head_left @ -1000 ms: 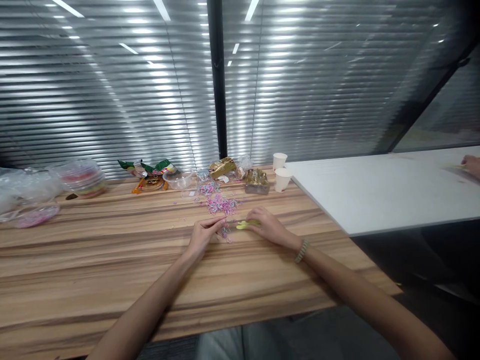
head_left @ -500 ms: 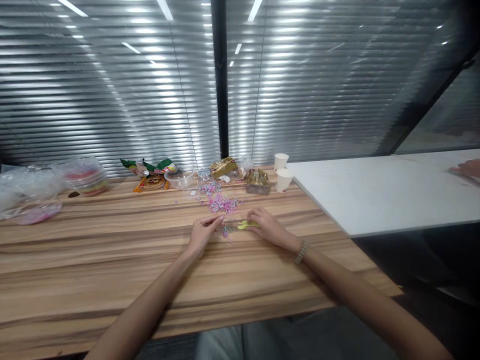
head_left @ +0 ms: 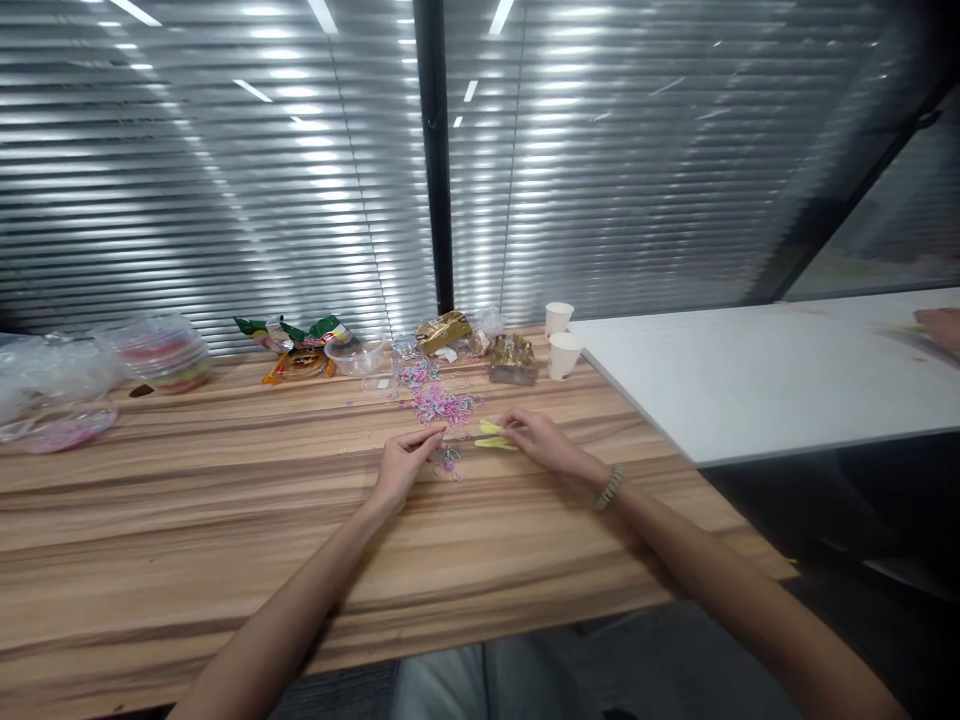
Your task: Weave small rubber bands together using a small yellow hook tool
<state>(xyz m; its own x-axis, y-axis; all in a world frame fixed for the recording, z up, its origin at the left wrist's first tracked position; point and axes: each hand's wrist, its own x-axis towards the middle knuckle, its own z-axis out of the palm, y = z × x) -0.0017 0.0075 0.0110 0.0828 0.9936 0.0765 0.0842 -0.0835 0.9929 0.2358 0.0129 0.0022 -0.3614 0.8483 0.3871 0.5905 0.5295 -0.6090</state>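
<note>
My left hand (head_left: 405, 463) is closed in a pinch just above the table. What its fingertips hold, if anything, is too small to make out. Beside them lies a small cluster of coloured plastic links (head_left: 448, 462). My right hand (head_left: 541, 440), a beaded bracelet on its wrist, pinches a slim yellow-green piece (head_left: 490, 427). A second yellow-green strip (head_left: 495, 444) shows just under it, low over the table; I cannot tell whether the two are joined. Beyond both hands spreads a larger pile of pink, purple and pale blue links (head_left: 442, 405).
At the back stand a clear bowl (head_left: 355, 357), a gold wrapper (head_left: 444, 331), a gold-topped box (head_left: 514, 360) and two paper cups (head_left: 564, 356). Snack bags (head_left: 300, 333) and stacked plastic tubs (head_left: 161, 352) are leftward. Another person's hand (head_left: 941, 328) is over the white table (head_left: 660, 370).
My right hand has lifted slightly, and the yellow-green pieces, close together before, now show a gap between them. My left hand keeps its pinch. The view has shifted slightly.
</note>
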